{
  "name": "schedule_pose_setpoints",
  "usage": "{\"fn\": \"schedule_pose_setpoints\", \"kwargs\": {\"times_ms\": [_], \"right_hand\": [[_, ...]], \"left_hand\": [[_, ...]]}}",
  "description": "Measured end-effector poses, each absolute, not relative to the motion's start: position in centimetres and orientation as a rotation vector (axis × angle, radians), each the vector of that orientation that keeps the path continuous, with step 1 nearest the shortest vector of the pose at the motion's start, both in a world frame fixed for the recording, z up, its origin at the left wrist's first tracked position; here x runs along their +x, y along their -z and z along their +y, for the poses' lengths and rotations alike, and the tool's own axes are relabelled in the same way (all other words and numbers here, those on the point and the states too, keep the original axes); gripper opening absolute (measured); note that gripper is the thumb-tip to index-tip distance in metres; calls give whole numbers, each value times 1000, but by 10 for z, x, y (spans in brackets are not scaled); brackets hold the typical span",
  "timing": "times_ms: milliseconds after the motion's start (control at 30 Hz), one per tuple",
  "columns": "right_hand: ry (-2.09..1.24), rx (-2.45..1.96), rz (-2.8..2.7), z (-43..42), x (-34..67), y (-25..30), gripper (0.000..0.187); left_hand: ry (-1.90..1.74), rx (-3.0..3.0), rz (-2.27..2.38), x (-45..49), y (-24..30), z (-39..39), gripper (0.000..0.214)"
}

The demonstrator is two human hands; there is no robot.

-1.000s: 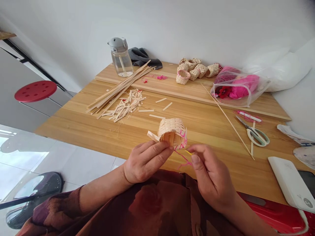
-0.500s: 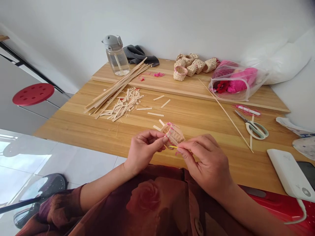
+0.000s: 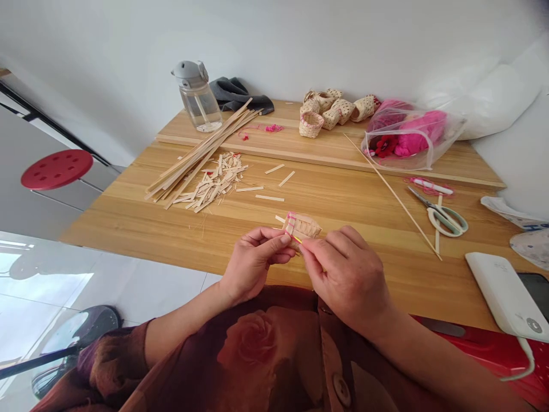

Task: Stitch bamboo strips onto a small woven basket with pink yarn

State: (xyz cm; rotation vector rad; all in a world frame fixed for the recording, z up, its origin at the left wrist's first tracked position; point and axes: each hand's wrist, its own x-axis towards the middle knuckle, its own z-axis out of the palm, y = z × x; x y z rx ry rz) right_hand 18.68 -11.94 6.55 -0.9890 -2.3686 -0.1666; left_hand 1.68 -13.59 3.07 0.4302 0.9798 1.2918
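Between the thumb and fingers of my left hand (image 3: 252,260) is a small woven basket (image 3: 306,227) of pale strips, tilted on its side above the table's near part. Pink yarn is wrapped along its rim, and a pale strip end sticks out at the far left. My right hand (image 3: 349,274) pinches a thin yellow needle (image 3: 298,240) against the basket's near side, close to my left fingertips. The needle's rear part is hidden by my right fingers.
A pile of short strip offcuts (image 3: 221,183) and a bundle of long strips (image 3: 201,154) lie left, by a water bottle (image 3: 199,103). Finished baskets (image 3: 311,124) and a bag of pink yarn (image 3: 422,137) stand behind. Scissors (image 3: 446,220) and a white power bank (image 3: 497,294) are right.
My right hand has moved slightly left and up, bringing the yellow needle closer to my left fingertips. The basket has turned a little in my left hand.
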Motion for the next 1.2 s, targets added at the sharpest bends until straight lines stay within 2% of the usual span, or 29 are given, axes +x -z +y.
{"fn": "schedule_pose_setpoints", "kwargs": {"times_ms": [567,1033,1133,1200], "right_hand": [[-38,-1071,-2313,-122,186,-60,11],[28,-1160,-2331,-122,183,-55,19],[-106,-1191,-2285,-122,182,-56,15],[-324,-1227,-2218,-122,181,-57,12]], "left_hand": [[-1263,306,887,18,-23,-135,26],[-1307,370,930,23,-22,-136,25],[-1388,531,983,24,-18,-138,20],[-1469,721,1054,23,-16,-139,16]]}}
